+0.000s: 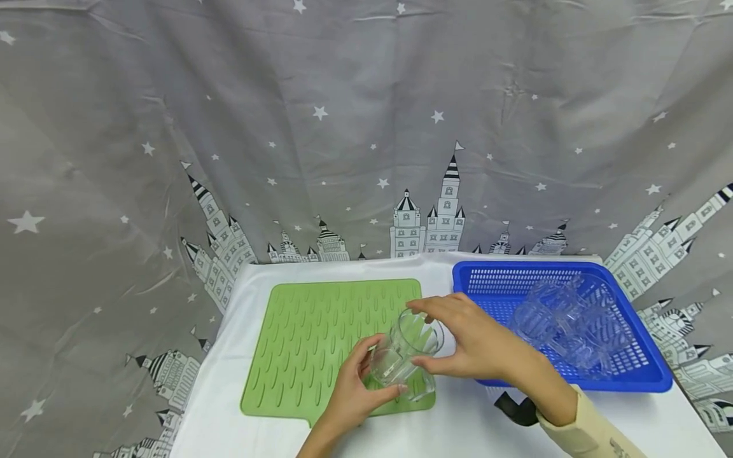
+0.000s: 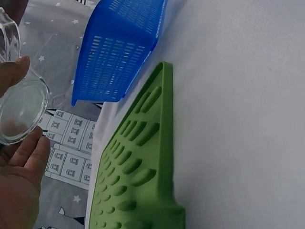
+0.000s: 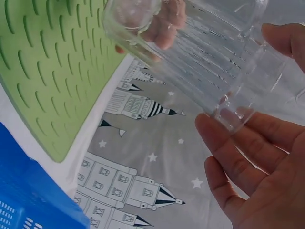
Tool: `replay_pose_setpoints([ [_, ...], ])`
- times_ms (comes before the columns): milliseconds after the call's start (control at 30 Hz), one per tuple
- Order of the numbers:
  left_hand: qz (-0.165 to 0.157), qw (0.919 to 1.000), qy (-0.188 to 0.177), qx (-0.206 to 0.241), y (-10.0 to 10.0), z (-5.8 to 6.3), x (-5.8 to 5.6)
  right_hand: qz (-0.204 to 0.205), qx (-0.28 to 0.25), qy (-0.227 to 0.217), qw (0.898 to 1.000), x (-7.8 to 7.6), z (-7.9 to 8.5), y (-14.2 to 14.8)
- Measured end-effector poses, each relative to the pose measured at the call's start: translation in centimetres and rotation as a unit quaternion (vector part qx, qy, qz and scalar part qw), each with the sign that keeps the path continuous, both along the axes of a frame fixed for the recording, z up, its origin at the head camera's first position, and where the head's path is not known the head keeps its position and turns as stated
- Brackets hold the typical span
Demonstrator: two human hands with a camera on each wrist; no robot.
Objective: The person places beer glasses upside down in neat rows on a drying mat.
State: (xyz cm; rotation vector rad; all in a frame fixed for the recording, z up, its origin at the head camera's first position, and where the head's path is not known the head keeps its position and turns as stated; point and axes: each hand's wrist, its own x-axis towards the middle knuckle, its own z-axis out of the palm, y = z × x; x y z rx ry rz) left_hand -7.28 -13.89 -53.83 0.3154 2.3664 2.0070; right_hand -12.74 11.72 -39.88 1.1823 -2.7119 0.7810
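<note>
A clear glass mug (image 1: 395,357) is held tilted in both hands over the right front part of the green drying mat (image 1: 321,337). My left hand (image 1: 356,389) grips its lower end, thumb and fingers on opposite sides of the thick round base, as the left wrist view shows. At the rim end, my right hand (image 1: 478,340) holds the mug between thumb and fingers. Vertical ridges run along the mug's wall (image 3: 200,52) in the right wrist view. The right hand's fingertips (image 3: 212,121) lie right at the rim.
To the right stands a blue perforated basket (image 1: 655,375) with several clear glass mugs (image 1: 572,318) piled inside. The mat and basket lie on a white-covered table (image 1: 458,420). Behind hangs a grey curtain (image 1: 355,76) printed with castles and stars.
</note>
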Motion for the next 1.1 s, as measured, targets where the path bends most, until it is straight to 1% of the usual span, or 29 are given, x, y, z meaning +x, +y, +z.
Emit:
replay_pose_setpoints([
  [133,-0.016,0.9996,0.024,-0.007,-0.7,0.5,0.2,-0.004,-0.008,-0.032,0.999,0.0,-0.2,0.6],
  [200,-0.023,0.999,0.036,-0.009,-1.2,0.5,0.3,-0.005,-0.011,-0.053,0.999,0.0,-0.3,0.8],
  [300,-0.022,0.9986,0.048,-0.008,-1.7,0.6,0.4,-0.005,-0.016,-0.089,0.996,-0.1,-0.3,1.1],
  [400,-0.017,0.9977,0.065,-0.004,-2.1,0.7,0.6,0.006,-0.027,-0.125,0.992,-0.3,-0.5,1.4],
  [533,-0.017,0.9963,0.084,0.003,-2.3,1.1,0.7,0.023,-0.05,-0.157,0.986,-0.9,-0.9,2.0],
  [667,-0.016,0.9953,0.095,0.014,-2.5,1.3,0.7,0.03,-0.066,-0.171,0.983,-1.4,-1.5,2.3],
  [800,-0.017,0.9923,0.118,0.035,-2.6,1.5,0.5,0.036,-0.077,-0.177,0.98,-1.6,-2.1,2.5],
  [967,-0.015,0.9872,0.145,0.065,-2.5,1.8,0.1,0.042,-0.087,-0.174,0.98,-1.8,-2.9,2.8],
  [1100,-0.006,0.9837,0.161,0.08,-2.3,2.3,-0.2,0.036,-0.078,-0.173,0.981,-1.8,-3.4,2.8],
])
